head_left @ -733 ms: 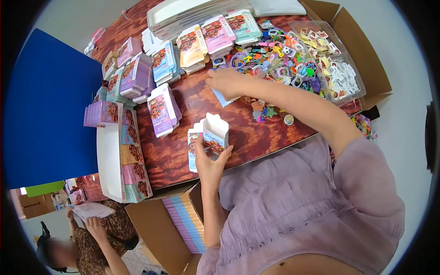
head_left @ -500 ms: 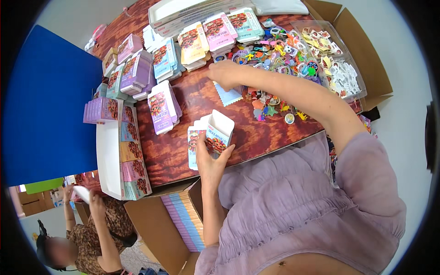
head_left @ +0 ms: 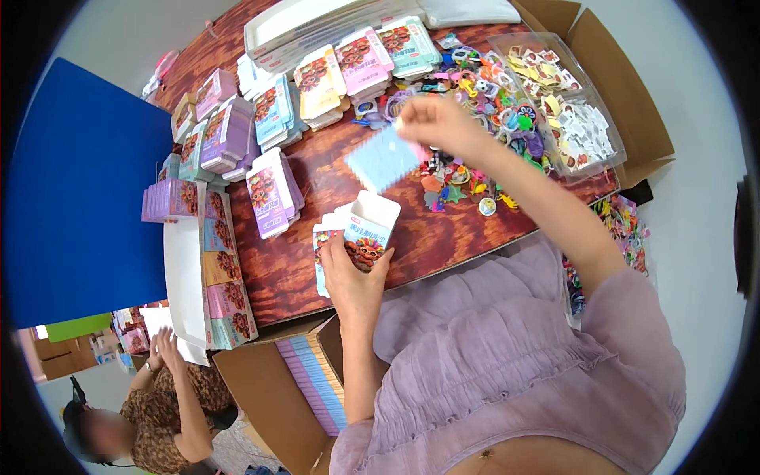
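My left hand (head_left: 354,277) grips a small light blue card box (head_left: 369,240) with a colourful cartoon print, near the table's front edge. The box's white top flap stands up. Another box with a blue print (head_left: 321,277) sits just left of it, partly behind my fingers. My right hand (head_left: 443,129) is closed at the upper right corner of a flat, light blue, zigzag-edged packet (head_left: 384,161), pinching it. The packet is slightly blurred, and a pink patch shows at its right end. Beside it lies a heap of small colourful plastic trinkets (head_left: 483,103).
Stacks of flattened cartons, purple (head_left: 269,198), yellow (head_left: 321,79) and pink (head_left: 364,59), line the table's far left. A clear tray (head_left: 616,150) holds small cards. A white display tray (head_left: 186,277) sits at left, above a carton of packed boxes (head_left: 313,380). Another person (head_left: 170,412) works at lower left.
My right hand has risen and moved right, drawing the blue packet up so more of it shows. My left hand keeps its grip on the box. The other person's hands have shifted.
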### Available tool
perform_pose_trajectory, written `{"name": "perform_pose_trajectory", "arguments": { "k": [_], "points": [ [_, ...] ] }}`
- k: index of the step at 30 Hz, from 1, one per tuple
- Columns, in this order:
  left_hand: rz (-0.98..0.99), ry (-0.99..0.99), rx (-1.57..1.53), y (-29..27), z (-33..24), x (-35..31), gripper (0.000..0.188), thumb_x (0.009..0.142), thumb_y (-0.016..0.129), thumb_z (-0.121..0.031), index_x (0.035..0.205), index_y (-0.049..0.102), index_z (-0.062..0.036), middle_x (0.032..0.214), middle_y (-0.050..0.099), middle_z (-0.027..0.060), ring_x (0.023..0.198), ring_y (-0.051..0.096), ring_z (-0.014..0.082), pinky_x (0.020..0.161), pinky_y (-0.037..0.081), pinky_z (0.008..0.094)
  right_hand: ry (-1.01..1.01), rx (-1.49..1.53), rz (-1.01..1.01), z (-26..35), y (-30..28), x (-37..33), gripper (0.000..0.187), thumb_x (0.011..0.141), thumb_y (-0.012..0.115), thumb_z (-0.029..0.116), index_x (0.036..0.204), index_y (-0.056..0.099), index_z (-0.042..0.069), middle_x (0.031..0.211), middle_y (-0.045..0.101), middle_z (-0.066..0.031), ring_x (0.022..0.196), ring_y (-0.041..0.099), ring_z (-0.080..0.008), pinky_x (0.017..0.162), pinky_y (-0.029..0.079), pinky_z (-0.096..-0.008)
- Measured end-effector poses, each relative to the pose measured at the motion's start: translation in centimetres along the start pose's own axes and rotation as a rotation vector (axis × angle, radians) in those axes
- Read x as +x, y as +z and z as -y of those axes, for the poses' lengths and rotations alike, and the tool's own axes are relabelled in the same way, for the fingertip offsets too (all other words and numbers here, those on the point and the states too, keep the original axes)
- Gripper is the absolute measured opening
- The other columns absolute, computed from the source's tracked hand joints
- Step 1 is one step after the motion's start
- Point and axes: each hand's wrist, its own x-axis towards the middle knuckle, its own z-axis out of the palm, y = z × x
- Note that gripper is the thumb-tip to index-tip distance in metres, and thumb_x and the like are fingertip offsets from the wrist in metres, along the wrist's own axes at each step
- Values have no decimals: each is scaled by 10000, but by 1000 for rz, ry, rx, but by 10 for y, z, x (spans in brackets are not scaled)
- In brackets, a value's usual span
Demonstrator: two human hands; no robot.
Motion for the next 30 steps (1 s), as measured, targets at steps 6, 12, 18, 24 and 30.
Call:
{"name": "perform_pose_trajectory", "arguments": {
  "k": [6, 12, 18, 24, 30],
  "points": [
    [111, 96, 68, 2, -7, 0, 724, 664, 854, -138, 1265, 490, 39, 1210, 502, 216, 1112, 528, 384, 943, 452, 434, 3, -459, 19, 1, 24, -55, 138, 825, 657, 132, 820, 606, 5, 632, 600, -65, 572, 582, -180, 553, 449, -341],
    [115, 167, -37, 19, -23, -1, 734, 681, 841, -116, 1293, 464, 37, 1231, 497, 211, 1138, 520, 387, 953, 450, 438, -371, -707, -73, -17, 64, -80, 90, 819, 667, 139, 779, 644, 62, 1336, 526, -150, 1247, 457, -334, 1062, 347, -437],
    [97, 155, -55, 11, -15, -4, 726, 699, 826, -106, 1306, 451, 32, 1243, 495, 215, 1133, 530, 388, 943, 456, 440, 73, -309, 204, -27, 13, -23, 134, 872, 609, 137, 843, 704, 49, 1254, 596, -138, 1225, 489, -297, 991, 409, -383],
    [147, 169, -77, 8, -18, 0, 750, 693, 835, -119, 1317, 447, 32, 1236, 499, 213, 1116, 545, 378, 915, 472, 436, -497, -1550, -303, -54, -8, 40, 126, 784, 616, 76, 889, 682, 55, 1088, 621, -96, 1164, 510, -279, 948, 404, -426],
    [118, 82, -170, -1, 4, -3, 742, 683, 838, -111, 1311, 464, 23, 1243, 500, 216, 1172, 503, 397, 988, 422, 433, -292, -1189, -188, -35, -13, 34, 37, 795, 625, 122, 813, 655, 112, 1020, 624, -51, 1128, 520, -266, 921, 390, -434]
  ]
}}
